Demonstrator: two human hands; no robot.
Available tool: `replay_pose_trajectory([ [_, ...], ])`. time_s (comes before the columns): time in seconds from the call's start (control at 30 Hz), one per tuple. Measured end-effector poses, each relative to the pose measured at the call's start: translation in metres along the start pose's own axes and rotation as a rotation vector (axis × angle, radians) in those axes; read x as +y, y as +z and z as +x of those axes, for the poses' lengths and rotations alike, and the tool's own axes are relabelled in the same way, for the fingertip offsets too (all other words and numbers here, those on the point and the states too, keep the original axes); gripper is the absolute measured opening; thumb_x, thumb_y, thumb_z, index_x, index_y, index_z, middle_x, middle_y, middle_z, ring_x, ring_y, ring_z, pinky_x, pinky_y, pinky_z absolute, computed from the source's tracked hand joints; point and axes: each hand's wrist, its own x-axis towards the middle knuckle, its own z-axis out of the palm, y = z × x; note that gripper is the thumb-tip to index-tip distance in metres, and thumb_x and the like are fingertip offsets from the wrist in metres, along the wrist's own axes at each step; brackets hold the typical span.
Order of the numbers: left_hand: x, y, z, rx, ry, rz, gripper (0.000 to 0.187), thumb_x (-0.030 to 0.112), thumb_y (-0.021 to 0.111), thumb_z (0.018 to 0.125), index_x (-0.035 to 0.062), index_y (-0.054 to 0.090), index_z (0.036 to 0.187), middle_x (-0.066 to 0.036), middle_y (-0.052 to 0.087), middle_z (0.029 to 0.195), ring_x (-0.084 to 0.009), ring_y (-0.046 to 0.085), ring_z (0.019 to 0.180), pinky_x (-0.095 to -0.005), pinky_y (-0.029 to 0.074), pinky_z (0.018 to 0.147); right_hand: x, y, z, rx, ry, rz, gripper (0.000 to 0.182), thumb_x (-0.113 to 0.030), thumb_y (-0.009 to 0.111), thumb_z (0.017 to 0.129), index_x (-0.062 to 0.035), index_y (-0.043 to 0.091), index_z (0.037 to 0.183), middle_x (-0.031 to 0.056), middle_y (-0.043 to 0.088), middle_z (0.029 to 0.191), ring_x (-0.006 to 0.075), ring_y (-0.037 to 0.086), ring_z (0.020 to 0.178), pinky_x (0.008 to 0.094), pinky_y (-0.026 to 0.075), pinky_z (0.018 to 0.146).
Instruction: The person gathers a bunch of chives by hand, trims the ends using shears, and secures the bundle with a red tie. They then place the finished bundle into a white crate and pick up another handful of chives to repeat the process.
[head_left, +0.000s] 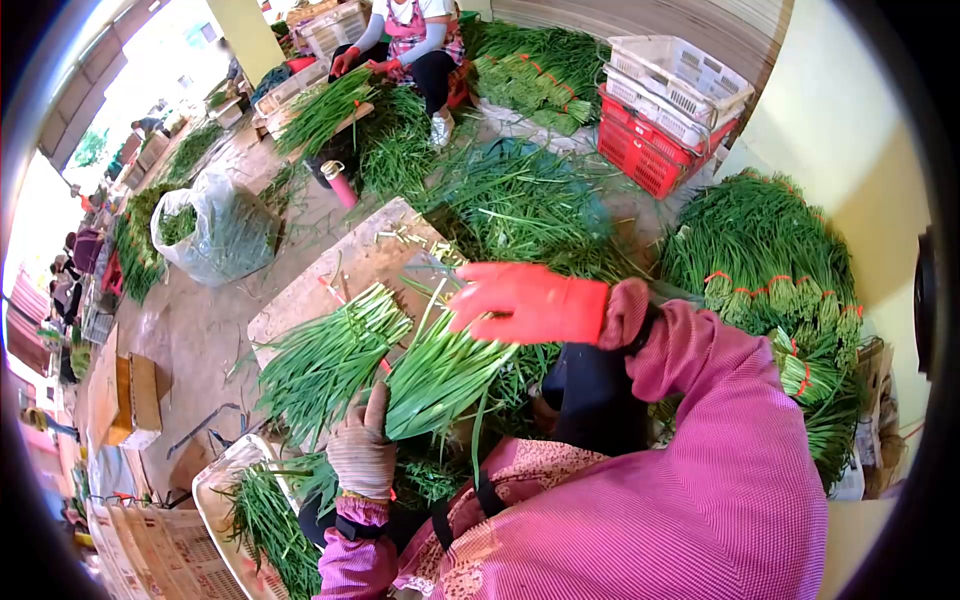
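Two heaps of green chives lie on a wooden board (300, 300) in front of me: a left bunch (325, 350) and a right bunch (440, 385), pale stem ends pointing away. My left hand (362, 450), in a striped grey glove, rests at the near edge between them. One finger stretches up along the gap, near a thin red strip; its other fingers are partly hidden by leaves. Above the stem ends of the right bunch, my right hand (525, 303) in a red rubber glove has its fingers extended and apart, with nothing visible in them.
Loose chives (520, 200) lie beyond the board. Tied bundles (770, 260) are piled at right, near stacked red and white crates (660, 130). A plastic bag (215, 235), a pink bottle (339, 185) and a tub (225, 490) stand leftward. Another person (410, 50) sits ahead, handling chives.
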Motion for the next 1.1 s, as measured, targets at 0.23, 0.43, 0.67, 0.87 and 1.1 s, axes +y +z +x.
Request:
replay_pose_trajectory([
  [0.23,0.004,-0.011,0.004,0.039,0.061,0.039,0.063,0.004,0.061,0.072,0.0237,0.052,0.131,-0.016,0.066,0.104,-0.0351,0.065,0.077,-0.0467,0.052,0.064,-0.020,0.021,0.000,-0.237,-0.163,-0.220,0.008,-0.020,0.063,0.083,-0.0146,0.069,0.084,0.0060,0.058,0.131,0.0410,0.027,0.141,0.0477,0.030,0.114],
  [0.43,0.001,-0.009,0.002,0.024,0.007,-0.076,0.066,0.009,0.068,0.070,0.0241,0.052,0.132,-0.015,0.066,0.096,-0.0362,0.065,0.078,-0.0459,0.052,0.066,0.037,0.007,-0.021,-0.019,-0.045,-0.650,0.005,-0.016,0.062,0.075,-0.0134,0.065,0.078,0.0039,0.066,0.088,0.0278,0.064,0.099,0.0388,0.054,0.079],
  [0.67,-0.017,0.021,0.000,-0.282,-0.199,-1.065,0.054,0.003,0.069,0.082,0.0072,0.053,0.133,-0.007,0.068,0.114,-0.0178,0.066,0.100,-0.0288,0.052,0.084,0.079,-0.057,-0.041,0.324,0.308,-0.543,0.043,-0.033,0.069,0.085,-0.0044,0.060,0.117,0.0168,0.062,0.116,0.0317,0.061,0.102,0.0369,0.049,0.091],
  [0.87,-0.011,0.004,0.012,-0.655,-0.290,-1.214,0.037,0.004,0.070,0.082,0.0053,0.061,0.118,-0.001,0.066,0.095,-0.0132,0.060,0.082,-0.0257,0.049,0.067,0.004,-0.029,-0.002,0.026,0.561,0.544,0.054,-0.039,0.060,0.095,-0.0076,0.046,0.136,0.0084,0.061,0.117,0.0143,0.059,0.103,0.0308,0.050,0.088],
  [1.1,-0.007,0.008,0.005,-0.774,-0.281,-1.348,0.032,0.008,0.072,0.082,0.0047,0.063,0.112,-0.003,0.066,0.086,-0.0142,0.059,0.071,-0.0281,0.049,0.060,0.014,-0.001,0.004,0.122,0.495,-0.334,0.027,-0.033,0.061,0.089,-0.0075,0.065,0.097,0.0110,0.069,0.085,0.0288,0.068,0.076,0.0397,0.053,0.069],
])
